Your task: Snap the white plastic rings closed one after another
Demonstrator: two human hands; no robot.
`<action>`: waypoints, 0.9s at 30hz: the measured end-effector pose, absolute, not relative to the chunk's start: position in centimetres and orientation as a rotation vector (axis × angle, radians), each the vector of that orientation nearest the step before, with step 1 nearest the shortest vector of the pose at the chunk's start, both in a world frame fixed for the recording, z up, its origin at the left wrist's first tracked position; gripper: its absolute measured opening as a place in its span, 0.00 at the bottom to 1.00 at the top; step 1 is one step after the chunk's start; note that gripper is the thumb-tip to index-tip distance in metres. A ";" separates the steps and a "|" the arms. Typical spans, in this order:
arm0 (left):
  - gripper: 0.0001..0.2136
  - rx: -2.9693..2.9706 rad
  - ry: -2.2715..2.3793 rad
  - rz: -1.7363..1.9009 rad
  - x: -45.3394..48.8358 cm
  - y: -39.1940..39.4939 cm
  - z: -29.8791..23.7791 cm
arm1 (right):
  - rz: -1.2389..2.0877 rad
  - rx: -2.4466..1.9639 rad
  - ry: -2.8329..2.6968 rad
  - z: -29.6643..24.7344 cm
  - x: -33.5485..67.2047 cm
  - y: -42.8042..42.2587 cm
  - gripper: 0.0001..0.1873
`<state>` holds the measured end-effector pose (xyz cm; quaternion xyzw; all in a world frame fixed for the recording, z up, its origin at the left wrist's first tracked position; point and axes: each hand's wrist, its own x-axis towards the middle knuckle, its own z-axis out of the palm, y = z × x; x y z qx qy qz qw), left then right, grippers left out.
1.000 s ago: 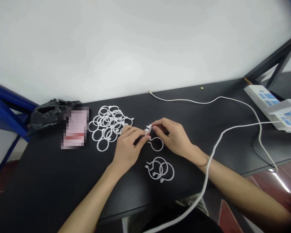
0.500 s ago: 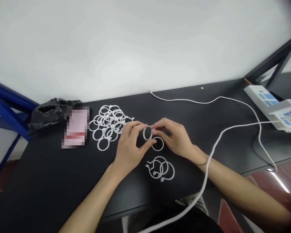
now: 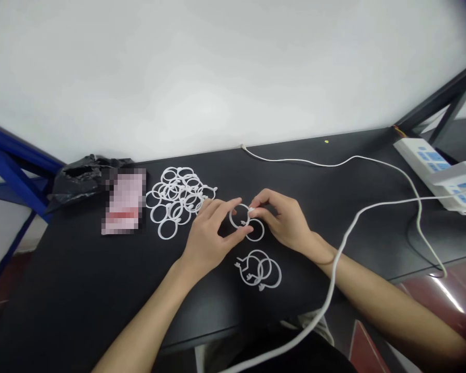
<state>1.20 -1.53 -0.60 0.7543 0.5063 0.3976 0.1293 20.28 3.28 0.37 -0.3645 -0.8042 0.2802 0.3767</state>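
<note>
A white plastic ring (image 3: 230, 217) with a small clasp is held up between my two hands above the black tabletop. My right hand (image 3: 285, 217) pinches its right side between thumb and fingertips. Curved around its left side, my left hand (image 3: 207, 235) has fingertips at the upper rim and the thumb near the lower rim; the exact contact is hard to see. Just below lies another white ring (image 3: 263, 231). Closer to me, several overlapping rings (image 3: 280, 274) lie with their clasp ends unfastened. A pile of similar rings (image 3: 173, 203) is left of my left hand.
A black plastic bag (image 3: 79, 181) and a blurred pink packet (image 3: 126, 194) lie at the left. A white cable (image 3: 332, 280) crosses over my right forearm. At the right stands a white device (image 3: 427, 160), with a thinner cord (image 3: 295, 160) along the back.
The held ring has turned to show a rounder face, its clasp now visible near my left thumb. My right hand has shifted slightly right. The view has moved slightly.
</note>
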 end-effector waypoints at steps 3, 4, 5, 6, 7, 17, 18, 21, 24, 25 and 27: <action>0.19 2.283 1.444 1.238 1.3 -1.5 -0.9 | 0.729 -0.961 -2.053 0.3 20.2 3.2 0.05; 0.18 2.299 1.440 1.261 1.3 -1.5 -0.9 | 0.735 -0.965 -2.053 0.3 20.2 3.2 0.05; 0.18 2.308 1.439 1.278 1.3 -1.5 -0.9 | 0.742 -0.966 -2.053 0.3 20.2 3.2 0.05; 0.18 2.314 1.439 1.290 1.3 -1.5 -1.0 | 0.750 -0.964 -2.057 0.3 20.2 3.2 0.06; 0.18 2.320 1.441 1.301 1.4 -1.5 -0.9 | 0.758 -0.964 -2.060 0.3 20.1 3.2 0.06; 0.14 2.435 1.473 1.323 1.4 -1.5 -1.2 | 0.853 -1.054 -2.087 0.2 19.8 3.2 0.14; 0.13 2.451 1.470 1.331 1.4 -1.6 -1.3 | 0.875 -1.059 -2.086 0.2 19.8 3.2 0.15; 0.10 2.479 1.457 1.338 1.6 -1.6 -1.3 | 0.944 -1.070 -2.085 0.0 19.6 3.1 0.17; 0.09 2.478 1.448 1.340 1.8 -1.7 -1.2 | 0.984 -1.087 -2.080 -0.1 19.5 3.0 0.19; 0.09 2.476 1.444 1.345 1.8 -1.7 -1.2 | 0.989 -1.090 -2.078 -0.1 19.5 3.0 0.19; 0.09 2.476 1.439 1.362 1.9 -1.6 -1.2 | 0.985 -1.091 -2.077 -0.2 19.4 3.0 0.20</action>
